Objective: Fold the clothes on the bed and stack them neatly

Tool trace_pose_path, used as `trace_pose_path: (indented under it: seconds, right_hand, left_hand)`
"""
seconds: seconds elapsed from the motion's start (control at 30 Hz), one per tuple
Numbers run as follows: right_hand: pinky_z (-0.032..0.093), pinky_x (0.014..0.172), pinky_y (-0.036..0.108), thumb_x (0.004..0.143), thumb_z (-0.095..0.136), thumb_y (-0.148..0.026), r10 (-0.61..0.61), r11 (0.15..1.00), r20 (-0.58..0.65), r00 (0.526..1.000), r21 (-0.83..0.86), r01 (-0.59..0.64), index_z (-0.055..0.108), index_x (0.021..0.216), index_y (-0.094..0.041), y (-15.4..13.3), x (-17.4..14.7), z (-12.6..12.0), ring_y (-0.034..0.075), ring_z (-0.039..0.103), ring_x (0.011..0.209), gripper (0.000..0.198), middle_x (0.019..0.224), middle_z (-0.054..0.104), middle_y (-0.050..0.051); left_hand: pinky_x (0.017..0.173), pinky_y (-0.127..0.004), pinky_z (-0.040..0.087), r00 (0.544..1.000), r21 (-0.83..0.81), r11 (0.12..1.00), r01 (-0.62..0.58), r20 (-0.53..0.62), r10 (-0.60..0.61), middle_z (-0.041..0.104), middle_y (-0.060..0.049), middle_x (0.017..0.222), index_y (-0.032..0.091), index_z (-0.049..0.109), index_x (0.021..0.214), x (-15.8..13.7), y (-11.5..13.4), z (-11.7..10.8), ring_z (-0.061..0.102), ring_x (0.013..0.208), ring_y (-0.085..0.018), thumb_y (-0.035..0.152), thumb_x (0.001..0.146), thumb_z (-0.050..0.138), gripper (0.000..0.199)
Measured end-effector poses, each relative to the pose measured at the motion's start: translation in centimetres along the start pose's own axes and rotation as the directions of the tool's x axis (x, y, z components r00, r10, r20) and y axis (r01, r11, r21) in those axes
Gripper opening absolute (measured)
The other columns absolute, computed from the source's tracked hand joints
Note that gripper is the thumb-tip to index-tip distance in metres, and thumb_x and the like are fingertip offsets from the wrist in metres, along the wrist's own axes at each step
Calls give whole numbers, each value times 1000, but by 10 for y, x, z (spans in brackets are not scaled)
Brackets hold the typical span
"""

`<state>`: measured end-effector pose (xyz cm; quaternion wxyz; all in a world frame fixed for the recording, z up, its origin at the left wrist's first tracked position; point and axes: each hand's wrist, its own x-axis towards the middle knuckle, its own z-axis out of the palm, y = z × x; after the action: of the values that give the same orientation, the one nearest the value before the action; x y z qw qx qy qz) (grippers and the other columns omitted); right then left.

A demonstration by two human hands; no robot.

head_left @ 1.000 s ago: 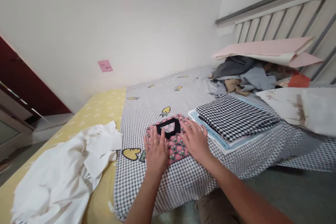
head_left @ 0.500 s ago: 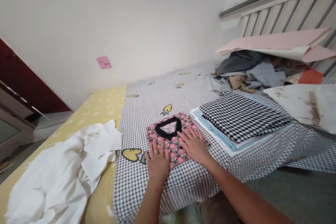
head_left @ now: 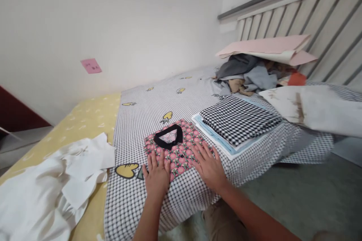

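Observation:
A folded pink floral shirt (head_left: 183,139) with a black collar lies flat on the checkered bedsheet (head_left: 141,120), its collar toward the wall. My left hand (head_left: 157,173) rests palm down on the shirt's near left part, fingers stretched out. On its near right part lies my right hand (head_left: 209,165), also flat with fingers spread. Neither hand grips the cloth. Just right of the shirt sits a stack of folded clothes, a black-and-white gingham garment (head_left: 240,118) on top of light blue and white ones.
A crumpled white garment (head_left: 56,188) lies at left on the yellow sheet (head_left: 90,113). At the back right, a heap of clothes (head_left: 246,73) sits under pink card (head_left: 268,45), beside the slatted headboard (head_left: 296,19). A white cloth bag (head_left: 319,109) lies at right.
The view has turned right, so everything appears shifted left. My right hand has slid from near the collar toward the shirt's near right side; my left hand stays on the shirt.

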<state>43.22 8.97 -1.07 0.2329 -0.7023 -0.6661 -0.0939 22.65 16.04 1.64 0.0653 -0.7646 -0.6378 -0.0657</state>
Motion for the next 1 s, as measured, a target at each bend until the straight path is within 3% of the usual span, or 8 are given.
trace_pose_path:
  seconds: [0.13, 0.3, 0.57, 0.77, 1.0]
  right_hand:
    - [17, 122, 55, 102, 45, -35, 36, 997, -44, 998, -66, -39, 33, 160, -31, 13, -28, 6, 30, 25, 154, 60, 166, 35, 4]
    - [15, 123, 54, 101, 44, -35, 61, 993, -98, 993, -90, -70, 37, 158, -30, 20, -47, 14, 31, 26, 153, 58, 165, 37, 3]
    - [17, 123, 54, 102, 44, -34, 47, 989, -157, 986, -129, -67, 41, 157, -26, 21, -54, 18, 30, 26, 153, 56, 164, 39, 6]
    - [19, 122, 56, 101, 47, -34, 38, 993, -236, 971, -96, -63, 34, 160, -29, 23, -56, 25, 31, 30, 151, 60, 163, 42, 5]
    - [23, 120, 59, 102, 47, -34, 61, 992, -235, 970, -89, -84, 28, 162, -32, 19, -58, 22, 33, 30, 151, 63, 163, 41, 4]
  left_hand:
    - [121, -60, 27, 1000, 0, 1000, -1, 2, 1, 31, -14, 166, 28, 37, 156, 0, 0, -4, 30, 153, -34, 43, 102, 36, 56]
    - [121, -59, 28, 1000, 14, 1000, 16, 3, -16, 30, -13, 167, 30, 33, 157, -3, 2, -9, 30, 154, -32, 45, 103, 32, 56]
    - [120, -58, 30, 996, 38, 998, 58, -75, -55, 32, -13, 166, 26, 38, 156, -16, -2, 0, 36, 150, -35, 45, 103, 32, 57]
    - [120, -56, 32, 991, 45, 998, 47, -128, -41, 40, -14, 163, 22, 40, 155, -34, -7, 3, 40, 148, -35, 41, 102, 39, 57]
    - [121, -56, 32, 985, -24, 997, 68, -154, -71, 45, -15, 160, 18, 41, 154, -58, -14, 9, 41, 148, -33, 44, 101, 40, 59]
